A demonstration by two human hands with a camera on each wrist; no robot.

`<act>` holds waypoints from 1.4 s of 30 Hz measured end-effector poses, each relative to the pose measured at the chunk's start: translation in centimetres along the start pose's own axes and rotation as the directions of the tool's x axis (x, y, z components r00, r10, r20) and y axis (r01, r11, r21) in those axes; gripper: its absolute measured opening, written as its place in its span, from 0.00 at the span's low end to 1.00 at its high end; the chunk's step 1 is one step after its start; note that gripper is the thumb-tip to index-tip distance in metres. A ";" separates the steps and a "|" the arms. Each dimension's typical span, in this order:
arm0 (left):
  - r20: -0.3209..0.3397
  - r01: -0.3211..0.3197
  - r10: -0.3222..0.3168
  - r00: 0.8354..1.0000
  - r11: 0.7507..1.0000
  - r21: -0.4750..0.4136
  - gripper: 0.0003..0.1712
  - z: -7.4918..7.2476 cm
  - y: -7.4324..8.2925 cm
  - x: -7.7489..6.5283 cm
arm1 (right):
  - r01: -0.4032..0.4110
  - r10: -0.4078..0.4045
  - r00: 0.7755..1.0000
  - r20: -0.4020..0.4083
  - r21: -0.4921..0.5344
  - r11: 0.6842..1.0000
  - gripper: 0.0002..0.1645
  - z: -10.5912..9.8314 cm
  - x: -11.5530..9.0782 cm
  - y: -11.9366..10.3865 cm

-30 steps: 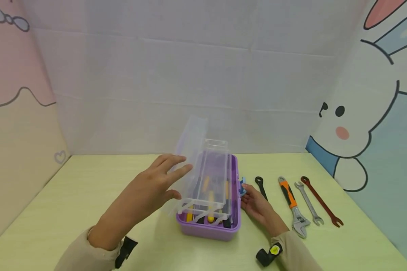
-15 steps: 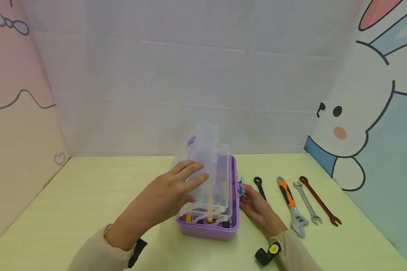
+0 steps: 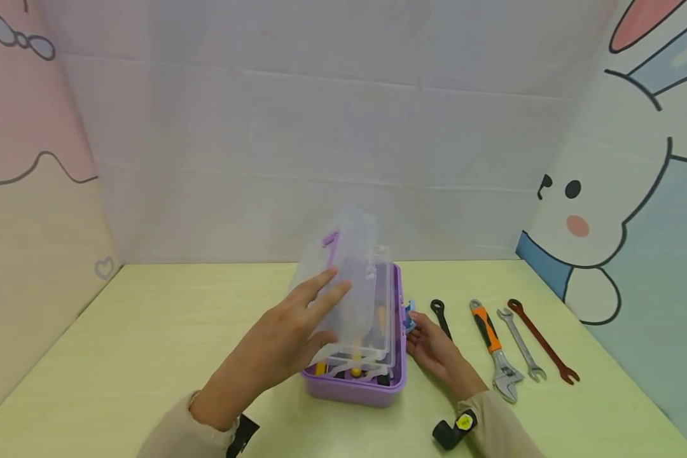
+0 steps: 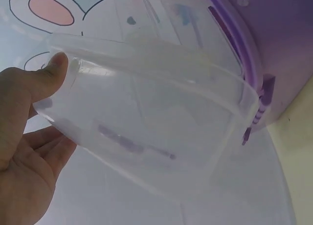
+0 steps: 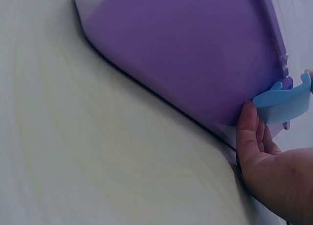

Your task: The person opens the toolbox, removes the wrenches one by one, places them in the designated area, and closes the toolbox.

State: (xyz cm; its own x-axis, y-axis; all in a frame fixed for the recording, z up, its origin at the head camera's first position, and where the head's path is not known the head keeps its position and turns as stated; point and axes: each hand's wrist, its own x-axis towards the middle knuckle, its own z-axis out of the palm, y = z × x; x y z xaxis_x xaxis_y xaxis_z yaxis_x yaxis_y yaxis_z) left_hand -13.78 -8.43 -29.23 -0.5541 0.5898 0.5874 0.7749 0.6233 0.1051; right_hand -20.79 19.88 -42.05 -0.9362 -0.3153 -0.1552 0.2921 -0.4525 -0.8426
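Note:
A purple toolbox (image 3: 352, 389) stands on the table with its clear lid (image 3: 343, 286) tilted partly up on the left side. My left hand (image 3: 286, 327) holds the lid by its edge, thumb on one face and fingers on the other in the left wrist view. A purple handle (image 4: 122, 141) shows on the lid. On the toolbox's right side, my right hand (image 3: 435, 350) holds the light blue latch (image 5: 283, 105) with its fingertips. Clear trays (image 3: 383, 318) sit raised inside, over several tools with yellow and black parts, mostly hidden.
Right of the toolbox lie a black wrench (image 3: 439, 315), an adjustable wrench (image 3: 495, 350) with an orange and black handle, a silver wrench (image 3: 521, 343) and a reddish-brown wrench (image 3: 544, 341). The black one is partly hidden by the right hand. A white curtain (image 3: 320, 127) hangs behind the table.
My left hand has moved right and swung the lid further over the toolbox, bringing its purple handle into sight. The right hand has stayed at the latch.

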 end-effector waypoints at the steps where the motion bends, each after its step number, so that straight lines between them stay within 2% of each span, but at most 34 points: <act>1: -0.010 0.016 -0.016 1.000 1.000 -0.023 0.43 0.3 0.0 -0.1 | 0.000 0.000 1.000 0.002 0.002 1.000 0.14 0.0 0.0 0.0; 6: -0.072 0.045 -0.048 0.996 0.998 -0.052 0.44 1.5 0.4 -0.4 | 0.004 -0.004 1.000 -0.002 0.007 1.000 0.14 -0.1 -0.1 0.0; 13: -0.119 0.056 -0.050 0.992 0.997 0.046 0.43 2.4 1.3 -0.2 | -0.012 0.012 1.000 -0.015 0.001 1.000 0.13 -0.1 0.0 -0.2; 20: -0.104 0.051 -0.035 0.994 0.987 0.155 0.42 3.3 2.3 0.1 | -0.021 0.022 0.999 -0.024 0.023 1.000 0.13 -0.3 -0.1 -0.4; 24: -0.066 0.016 0.004 0.998 0.955 0.297 0.42 4.0 3.0 0.1 | -0.023 0.023 1.000 0.007 -0.008 1.000 0.14 -0.3 -0.2 -0.3; 27: -0.025 -0.006 0.017 1.000 0.929 0.371 0.41 4.4 3.5 0.1 | -0.026 0.027 0.999 0.030 -0.030 0.999 0.14 -0.3 -0.2 -0.2; 31: -0.002 -0.012 0.014 1.000 0.921 0.390 0.39 4.9 3.8 -0.1 | -0.018 0.019 0.999 0.029 -0.050 0.999 0.13 -0.2 -0.2 -0.2; 37: -0.025 -0.034 0.048 0.999 0.913 0.406 0.36 5.8 3.8 -0.1 | -0.024 0.025 0.999 0.023 -0.063 0.998 0.12 -0.1 -0.2 -0.4; 42: -0.012 -0.053 0.065 0.998 0.891 0.451 0.37 6.4 4.2 -0.2 | -0.039 0.039 0.999 -0.006 -0.127 0.991 0.12 0.1 -0.2 -0.6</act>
State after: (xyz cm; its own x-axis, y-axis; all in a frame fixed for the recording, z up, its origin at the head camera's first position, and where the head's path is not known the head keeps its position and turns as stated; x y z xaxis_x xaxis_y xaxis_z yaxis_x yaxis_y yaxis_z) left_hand -12.42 -2.66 -33.99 -0.4987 0.6227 0.6030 0.5824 0.7559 -0.2989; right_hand -20.74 20.17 -41.45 -0.9253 -0.3276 -0.1911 0.3017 -0.3303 -0.8943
